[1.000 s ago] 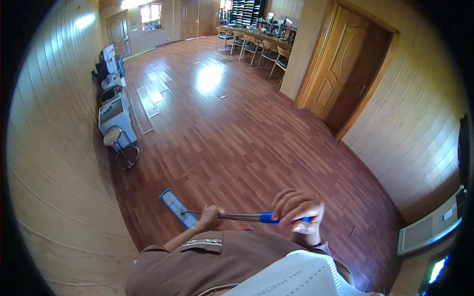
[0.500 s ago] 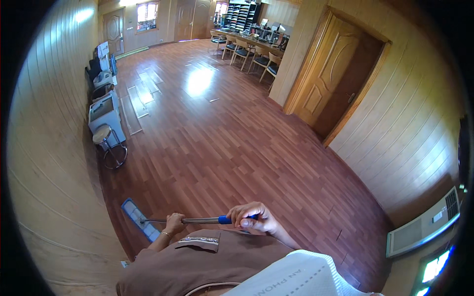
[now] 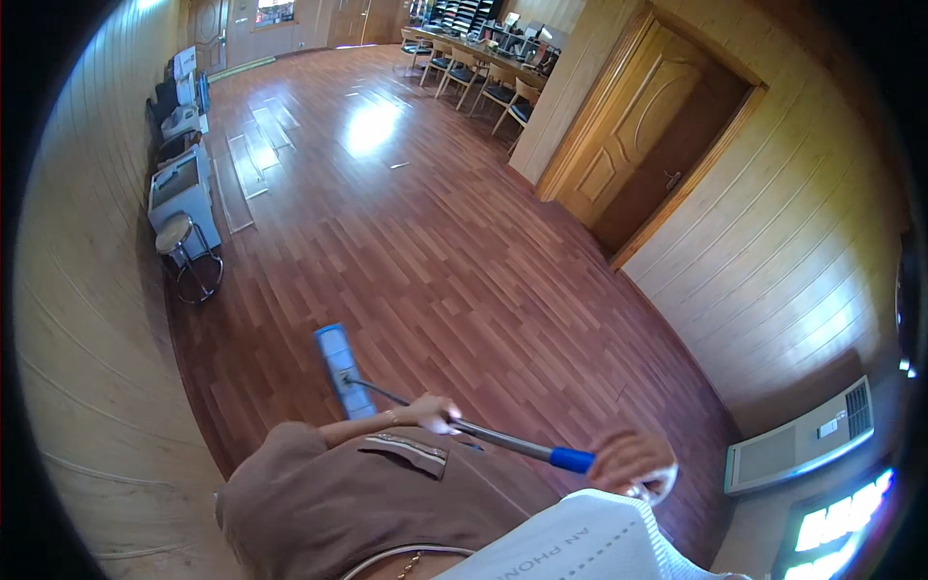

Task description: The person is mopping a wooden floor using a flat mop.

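A flat mop (image 3: 340,367) with a light blue head lies on the brown wood-plank floor, ahead and to my left. Its metal handle (image 3: 507,442) slants across in front of my body and ends in a blue grip (image 3: 572,460). My left hand (image 3: 428,413) is closed around the lower part of the handle, nearer the head. At the upper end, my right hand (image 3: 633,466) wraps around the end of the blue grip; it is slightly blurred, and the handle's tip is hidden inside it.
Along the left wall stand a round stool (image 3: 181,246) and a white chest-like cabinet (image 3: 186,198). A wooden door (image 3: 650,135) is in the right wall. A white wall unit (image 3: 802,440) sits low at right. Chairs (image 3: 464,72) line a long desk at the back.
The mop head has swept from beside the left wall to the right and forward. Both hands have moved right with the handle, the right hand also lower.
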`<state>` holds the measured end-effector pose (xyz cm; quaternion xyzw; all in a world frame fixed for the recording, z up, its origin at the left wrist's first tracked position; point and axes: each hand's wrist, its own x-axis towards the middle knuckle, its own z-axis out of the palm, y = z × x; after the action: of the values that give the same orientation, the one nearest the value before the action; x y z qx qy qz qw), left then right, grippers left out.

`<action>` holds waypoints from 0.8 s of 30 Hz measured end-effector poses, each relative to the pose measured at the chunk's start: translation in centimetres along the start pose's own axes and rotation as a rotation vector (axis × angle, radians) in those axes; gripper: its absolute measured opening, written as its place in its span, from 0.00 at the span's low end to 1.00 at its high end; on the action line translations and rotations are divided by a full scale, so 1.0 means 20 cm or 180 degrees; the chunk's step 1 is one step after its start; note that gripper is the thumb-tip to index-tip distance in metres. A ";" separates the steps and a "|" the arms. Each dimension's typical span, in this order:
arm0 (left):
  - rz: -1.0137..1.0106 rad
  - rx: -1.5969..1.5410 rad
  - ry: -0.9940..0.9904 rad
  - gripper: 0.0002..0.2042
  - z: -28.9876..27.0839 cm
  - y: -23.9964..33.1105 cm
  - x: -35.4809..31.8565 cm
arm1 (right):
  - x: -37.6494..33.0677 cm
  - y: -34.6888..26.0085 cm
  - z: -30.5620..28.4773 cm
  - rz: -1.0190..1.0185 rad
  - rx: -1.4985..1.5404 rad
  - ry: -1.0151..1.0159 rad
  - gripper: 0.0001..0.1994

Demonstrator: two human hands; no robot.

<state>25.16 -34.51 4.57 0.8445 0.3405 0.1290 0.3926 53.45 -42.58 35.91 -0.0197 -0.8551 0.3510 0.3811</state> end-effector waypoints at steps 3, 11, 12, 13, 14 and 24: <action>0.0711 0.0303 -0.0217 0.14 0.03 0.22 0.23 | 0.01 -0.28 0.00 0.0233 -0.0665 -0.0112 0.14; 0.1462 0.0187 -0.0557 0.16 0.38 0.45 0.64 | -0.25 -0.44 0.10 0.0264 -0.1613 0.0585 0.11; 0.1725 0.0337 -0.0422 0.15 0.42 0.47 0.65 | -0.25 -0.45 0.14 0.0275 -0.1667 0.0721 0.11; 0.1825 0.0393 -0.0280 0.14 0.50 0.44 0.70 | -0.26 -0.45 0.17 0.0282 -0.1708 0.0856 0.11; 0.1809 0.0376 -0.0283 0.14 0.54 0.44 0.72 | -0.27 -0.46 0.19 0.0299 -0.1747 0.0991 0.11; 0.0945 0.0738 0.0010 0.11 0.30 0.28 0.73 | -0.41 -0.16 0.24 -0.0040 -0.1208 0.2143 0.16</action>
<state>41.51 -30.57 4.03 0.9249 0.2254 0.1468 0.2687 56.80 -50.31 30.35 -0.1988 -0.7320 0.1580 0.6322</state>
